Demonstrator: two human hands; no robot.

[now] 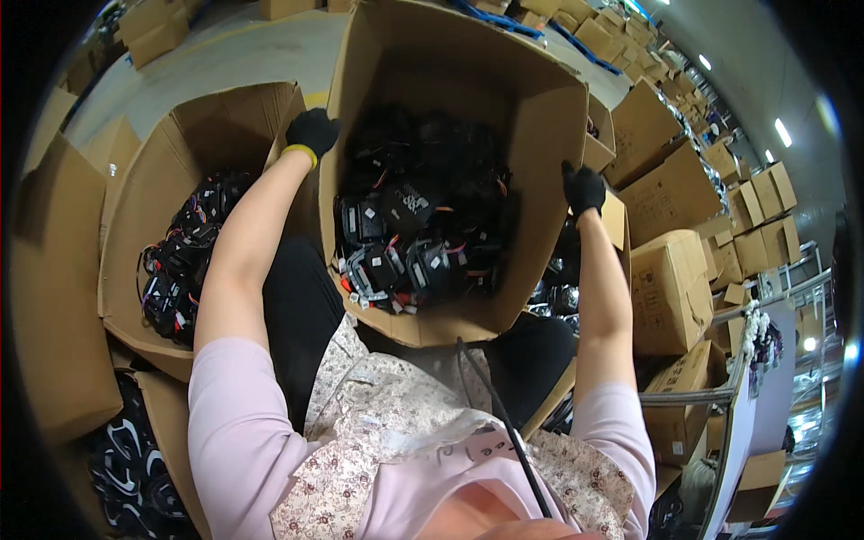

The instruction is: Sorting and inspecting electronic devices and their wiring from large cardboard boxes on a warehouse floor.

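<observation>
A large open cardboard box (544, 171) stands in front of me, tipped so that its opening faces me. Inside lies a heap of black electronic parts (409, 207) with coloured wires and small connectors. On its left wall, my left hand (312, 132), in a black glove with a yellow cuff, is closed round the edge. My right hand (583, 187), also in a black glove, grips the right wall, its thumb pointing up along the rim. Both arms are stretched forward, and the near edge of the box reaches my lap.
A second cardboard box (130, 261) on the left holds similar black parts (180, 270). Black and silver pieces (135, 459) fill a box at lower left. Closed cartons (670, 288) and a metal rail (688, 396) stand on the right. Blue pallets (499, 18) lie behind.
</observation>
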